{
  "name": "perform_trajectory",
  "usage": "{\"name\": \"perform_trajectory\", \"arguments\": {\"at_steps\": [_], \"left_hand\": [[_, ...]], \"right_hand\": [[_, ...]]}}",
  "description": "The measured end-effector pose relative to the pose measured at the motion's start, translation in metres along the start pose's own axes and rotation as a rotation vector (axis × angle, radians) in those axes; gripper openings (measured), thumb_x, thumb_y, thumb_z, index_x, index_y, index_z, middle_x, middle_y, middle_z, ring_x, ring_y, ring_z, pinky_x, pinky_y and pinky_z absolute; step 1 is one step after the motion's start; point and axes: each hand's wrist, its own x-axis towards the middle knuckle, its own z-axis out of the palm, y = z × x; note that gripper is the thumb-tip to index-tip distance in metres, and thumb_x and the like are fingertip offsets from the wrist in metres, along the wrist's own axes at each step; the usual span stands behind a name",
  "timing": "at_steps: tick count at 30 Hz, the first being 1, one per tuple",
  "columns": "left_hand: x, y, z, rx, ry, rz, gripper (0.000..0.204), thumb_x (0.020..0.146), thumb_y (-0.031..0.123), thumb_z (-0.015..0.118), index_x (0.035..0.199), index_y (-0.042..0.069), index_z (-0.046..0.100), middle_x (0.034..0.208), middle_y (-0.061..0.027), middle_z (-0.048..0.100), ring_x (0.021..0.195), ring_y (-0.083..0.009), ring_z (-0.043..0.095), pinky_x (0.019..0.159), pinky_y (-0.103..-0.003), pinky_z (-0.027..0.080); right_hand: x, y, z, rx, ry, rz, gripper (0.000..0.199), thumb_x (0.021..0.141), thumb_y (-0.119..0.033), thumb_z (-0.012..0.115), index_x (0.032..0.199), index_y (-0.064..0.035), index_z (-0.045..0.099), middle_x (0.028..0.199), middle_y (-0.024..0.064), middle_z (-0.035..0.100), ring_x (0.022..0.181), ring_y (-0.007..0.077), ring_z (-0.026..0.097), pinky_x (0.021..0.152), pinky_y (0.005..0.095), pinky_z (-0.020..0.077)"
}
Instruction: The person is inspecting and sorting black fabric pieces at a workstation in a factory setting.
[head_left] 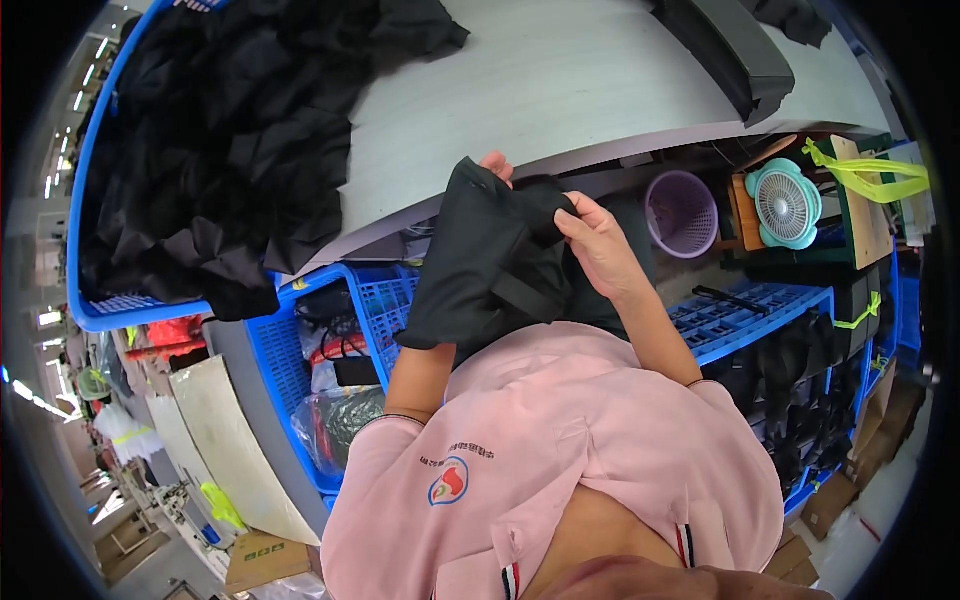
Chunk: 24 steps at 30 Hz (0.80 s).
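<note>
Black fabric piece (490, 265): pinched in right hand (600, 245), left hand (495, 165) closed behind it; black pile (220, 150) on worktop (560, 80) unhandled.

The bench (560, 80) runs ahead of the person, with a crate (100, 310) of piled cloth (220, 140) on its left end. A fabric piece (480, 260) is held up between both hands, left hand (497, 165) behind it, right hand (598, 245) at its right edge. Below the bench edge sit a basket (681, 212) and, to its right, a small fan (783, 204). Crates (745, 310) stand lower on either side.
</note>
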Motion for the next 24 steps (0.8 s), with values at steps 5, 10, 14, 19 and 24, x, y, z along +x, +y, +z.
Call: {"name": "perform_trajectory", "arguments": {"at_steps": [5,10,14,19,24], "left_hand": [[-0.022,-0.041,-0.027,0.840,-0.228,0.444,0.054,0.104,0.026,0.049,0.149,0.000,0.035,0.151,-0.0109,0.041,0.141,-0.0213,0.038,0.118,-0.032,0.027],[-0.031,-0.037,-0.044,1.032,0.019,0.557,0.058,0.102,0.029,0.052,0.150,0.000,0.036,0.152,-0.0104,0.041,0.141,-0.0214,0.038,0.117,-0.031,0.027],[-0.056,-0.036,-0.039,1.016,0.102,0.491,0.059,0.101,0.029,0.053,0.150,0.001,0.036,0.151,-0.0102,0.042,0.140,-0.0212,0.038,0.117,-0.031,0.027],[-0.055,-0.034,-0.038,0.923,0.062,0.399,0.059,0.101,0.029,0.053,0.150,0.001,0.036,0.150,-0.0100,0.043,0.139,-0.0210,0.039,0.117,-0.031,0.027],[-0.070,-0.032,-0.045,0.819,-0.020,0.306,0.059,0.100,0.029,0.054,0.150,0.001,0.037,0.149,-0.0098,0.044,0.138,-0.0208,0.040,0.116,-0.031,0.028]], "right_hand": [[0.000,0.014,0.013,-0.488,0.177,-0.322,0.035,0.094,-0.005,0.064,0.127,-0.0001,0.054,0.111,0.0057,0.060,0.103,0.0128,0.059,0.094,0.0274,0.0455],[-0.023,0.022,0.031,-1.079,0.319,-0.618,0.035,0.089,0.001,0.065,0.124,-0.0016,0.059,0.108,0.0115,0.062,0.098,0.0213,0.063,0.090,0.0314,0.0486],[-0.019,0.021,0.016,-1.509,0.357,-0.948,0.021,0.086,-0.001,0.068,0.107,-0.0032,0.066,0.096,0.0129,0.063,0.089,0.0318,0.061,0.079,0.0400,0.0487],[-0.020,0.023,-0.001,-1.526,0.185,-0.711,0.011,0.097,-0.011,0.059,0.099,-0.0009,0.064,0.094,0.0082,0.064,0.087,0.0260,0.062,0.079,0.0348,0.0468],[-0.045,0.011,-0.010,-0.124,0.065,-0.169,0.018,0.103,-0.019,0.055,0.103,-0.0025,0.061,0.100,0.0006,0.065,0.096,0.0081,0.059,0.087,0.0258,0.0463]]}}
